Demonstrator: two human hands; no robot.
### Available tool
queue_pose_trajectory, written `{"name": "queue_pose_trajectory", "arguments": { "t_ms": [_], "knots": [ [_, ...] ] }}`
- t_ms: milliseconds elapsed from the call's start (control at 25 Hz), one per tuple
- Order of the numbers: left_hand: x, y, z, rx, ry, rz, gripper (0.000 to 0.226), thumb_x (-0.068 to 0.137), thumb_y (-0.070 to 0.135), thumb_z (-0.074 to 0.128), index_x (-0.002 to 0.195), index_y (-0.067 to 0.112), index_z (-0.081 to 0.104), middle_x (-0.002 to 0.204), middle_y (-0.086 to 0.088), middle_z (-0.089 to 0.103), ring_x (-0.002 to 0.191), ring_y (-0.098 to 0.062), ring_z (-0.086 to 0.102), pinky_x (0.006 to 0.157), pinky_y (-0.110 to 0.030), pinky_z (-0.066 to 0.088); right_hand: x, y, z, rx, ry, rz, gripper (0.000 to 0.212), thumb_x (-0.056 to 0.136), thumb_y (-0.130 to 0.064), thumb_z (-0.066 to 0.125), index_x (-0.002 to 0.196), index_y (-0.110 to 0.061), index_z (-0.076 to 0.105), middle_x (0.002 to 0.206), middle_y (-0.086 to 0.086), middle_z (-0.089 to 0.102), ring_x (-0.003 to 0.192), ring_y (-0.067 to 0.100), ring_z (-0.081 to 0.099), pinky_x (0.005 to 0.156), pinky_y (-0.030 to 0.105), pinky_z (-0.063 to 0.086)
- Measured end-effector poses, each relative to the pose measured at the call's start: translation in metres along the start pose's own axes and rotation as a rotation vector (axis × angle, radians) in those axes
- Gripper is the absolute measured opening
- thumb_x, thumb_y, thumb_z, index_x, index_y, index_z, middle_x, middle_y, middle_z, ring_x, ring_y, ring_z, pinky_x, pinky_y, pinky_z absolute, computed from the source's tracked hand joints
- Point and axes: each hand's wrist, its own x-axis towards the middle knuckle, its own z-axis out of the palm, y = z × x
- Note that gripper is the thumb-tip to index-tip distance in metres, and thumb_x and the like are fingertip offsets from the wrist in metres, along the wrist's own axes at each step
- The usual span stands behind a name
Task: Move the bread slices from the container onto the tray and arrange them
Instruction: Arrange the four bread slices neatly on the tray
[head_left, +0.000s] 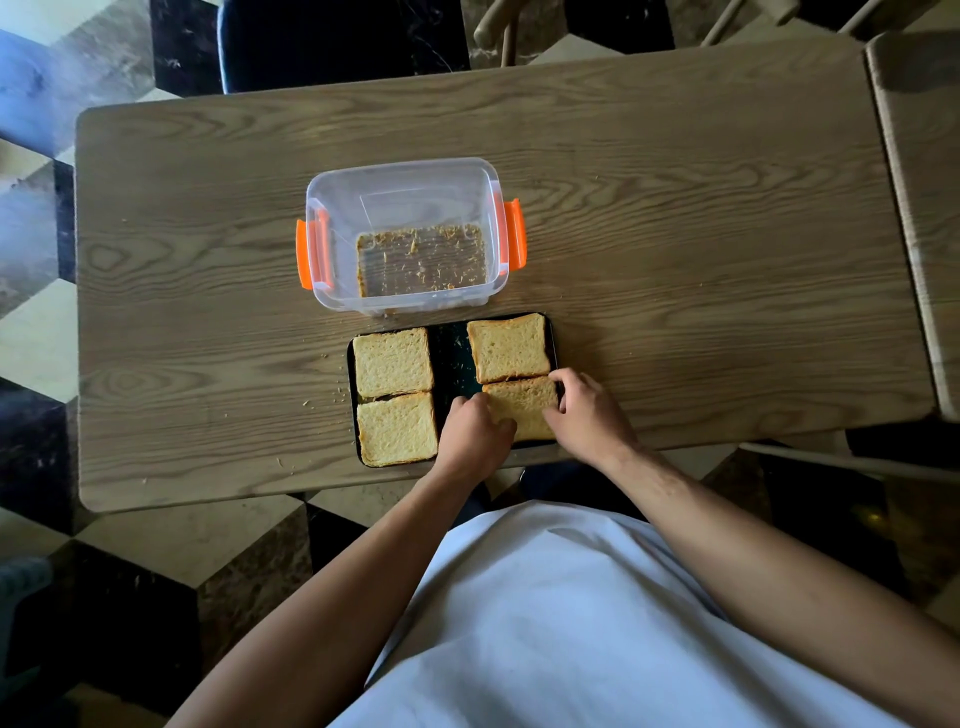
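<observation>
A dark tray (451, 358) lies at the table's near edge with bread on it in two columns. On the left lie a far slice (392, 361) and a near slice (397, 428). On the right, a far slice (508, 349) lies flat, and a near slice (522, 402) is gripped by both hands. My left hand (475, 434) pinches its left edge and my right hand (584, 410) holds its right edge. The clear container (402, 182) with orange clips stands just beyond the tray and holds only crumbs.
The wooden table (701, 260) has crumbs scattered left of the tray. A dark chair (337, 41) stands at the far side. A second table edge (919, 208) lies to the right. The floor is checkered tile.
</observation>
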Motion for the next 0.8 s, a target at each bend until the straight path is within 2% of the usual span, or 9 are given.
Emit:
{"name": "queue_pose_trajectory", "arguments": {
  "t_ms": [80,280,440,520,600,720,800],
  "knots": [
    [0.002,0.002,-0.001,0.001,-0.003,-0.008,0.046,0.087,0.024,0.056,0.128,0.004,0.058,0.119,-0.016,0.058,0.093,-0.033,0.064,0.077,-0.035,0.051,-0.001,0.0,0.0,-0.005,0.013,0.005,0.049,0.088,-0.026,0.064,0.134,-0.013,0.052,0.115,0.013,0.063,0.1,0.028,0.061,0.071,0.026,0.038],
    [0.003,-0.001,-0.003,-0.049,-0.008,-0.023,0.043,0.086,0.022,0.058,0.126,0.006,0.062,0.111,-0.019,0.068,0.099,-0.035,0.064,0.081,-0.038,0.053,-0.003,0.002,0.001,0.0,0.004,0.021,0.049,0.088,-0.027,0.063,0.134,-0.016,0.051,0.112,0.011,0.064,0.096,0.026,0.061,0.07,0.027,0.04],
    [0.002,-0.004,-0.002,-0.064,-0.004,-0.022,0.033,0.085,0.021,0.056,0.113,0.006,0.065,0.104,-0.02,0.069,0.095,-0.036,0.064,0.076,-0.038,0.052,-0.004,0.001,0.0,0.002,0.002,0.026,0.049,0.087,-0.027,0.062,0.134,-0.017,0.051,0.112,0.011,0.063,0.097,0.027,0.06,0.07,0.028,0.041],
    [0.002,-0.005,-0.001,-0.073,0.01,-0.011,0.033,0.085,0.02,0.056,0.113,0.006,0.065,0.101,-0.021,0.069,0.092,-0.037,0.064,0.071,-0.036,0.049,-0.004,-0.001,0.0,-0.016,0.032,0.013,0.049,0.087,-0.025,0.063,0.133,-0.015,0.051,0.117,0.011,0.059,0.098,0.027,0.059,0.071,0.03,0.043],
    [-0.002,-0.005,-0.006,-0.068,0.084,0.027,0.035,0.086,0.017,0.056,0.118,0.006,0.063,0.101,-0.017,0.068,0.091,-0.035,0.063,0.07,-0.033,0.045,-0.005,-0.005,0.0,-0.059,0.089,-0.03,0.05,0.086,-0.022,0.065,0.134,-0.012,0.051,0.124,0.014,0.052,0.103,0.031,0.057,0.079,0.034,0.048],
    [-0.006,-0.012,-0.025,0.011,0.245,0.178,0.045,0.087,0.011,0.054,0.132,0.007,0.056,0.119,-0.014,0.063,0.101,-0.033,0.061,0.077,-0.033,0.047,-0.003,-0.016,0.001,-0.059,0.093,-0.141,0.055,0.087,-0.012,0.067,0.138,-0.001,0.048,0.133,0.02,0.045,0.113,0.033,0.052,0.089,0.028,0.04],
    [-0.007,-0.02,-0.041,0.061,0.321,0.256,0.048,0.089,0.01,0.053,0.137,0.007,0.052,0.133,-0.014,0.058,0.111,-0.033,0.058,0.086,-0.038,0.051,-0.002,-0.025,0.004,-0.091,0.087,-0.212,0.058,0.088,-0.011,0.067,0.14,0.003,0.044,0.136,0.022,0.043,0.122,0.034,0.046,0.1,0.031,0.039]
  ]
}}
